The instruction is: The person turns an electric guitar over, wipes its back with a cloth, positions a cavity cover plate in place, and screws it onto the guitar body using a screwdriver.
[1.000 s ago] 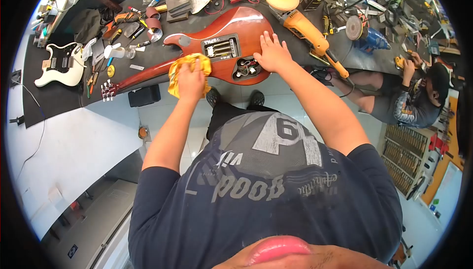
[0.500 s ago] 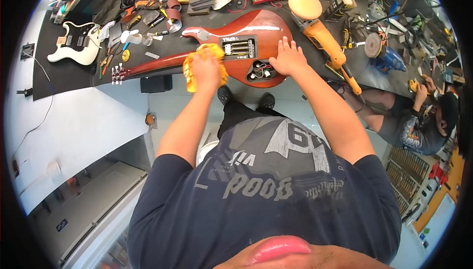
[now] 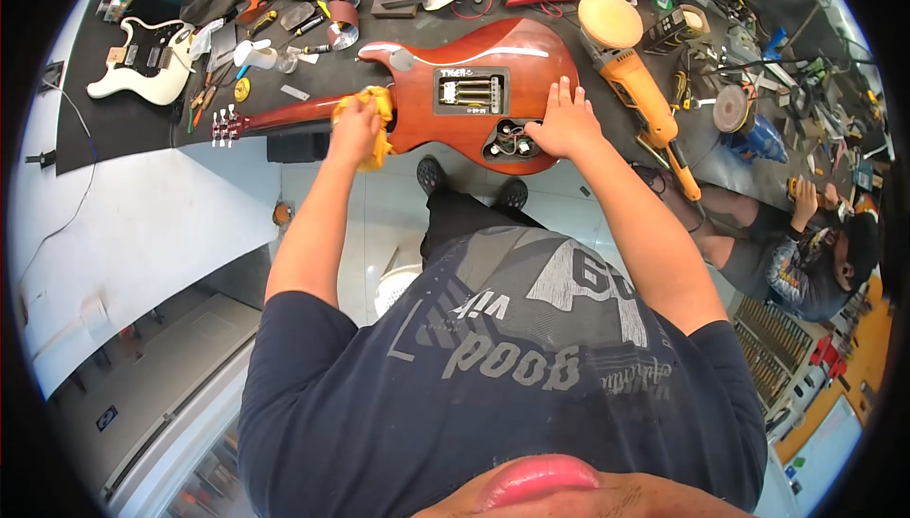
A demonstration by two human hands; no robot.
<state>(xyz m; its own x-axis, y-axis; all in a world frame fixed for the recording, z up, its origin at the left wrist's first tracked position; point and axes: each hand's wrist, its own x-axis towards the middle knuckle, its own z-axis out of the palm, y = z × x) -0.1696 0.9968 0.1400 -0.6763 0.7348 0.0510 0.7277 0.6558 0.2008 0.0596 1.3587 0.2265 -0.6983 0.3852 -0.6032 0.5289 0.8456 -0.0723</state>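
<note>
1. Across the top of the view, from ten to two o'clock: a dark table, heaped with tools, blocks and scraps toward twelve. Chance of scratches nearby, from stray grit or a nudged tool.
2. At twelve o'clock on it: the brown guitar, back upward, neck pointing to nine, seemingly jutting past the near edge at six. Possible tipping or sliding off, from too strong a pull toward six.
3. At the guitar body's three o'clock: an orange power tool with a round pad, near the glossy rim. Possible chip, from any swivel into it.
4. At eight to nine o'clock, by the neck joint: the yellow cloth. Possible fine scratches, from dirt in the folds.
5. On that cloth: the left hand, fingers curled tightly round a bunch of it. Possible bare-knuckle rub, from slipping cloth.
6. At four o'clock: the right hand, fingers spread flat on the wood, gripping nothing. Possible twisting of the guitar, from too light a press.
7. At five o'clock: the uncovered wiring cavity, thumb just beside. Possible snagged wire, from a thumb slip.
</note>
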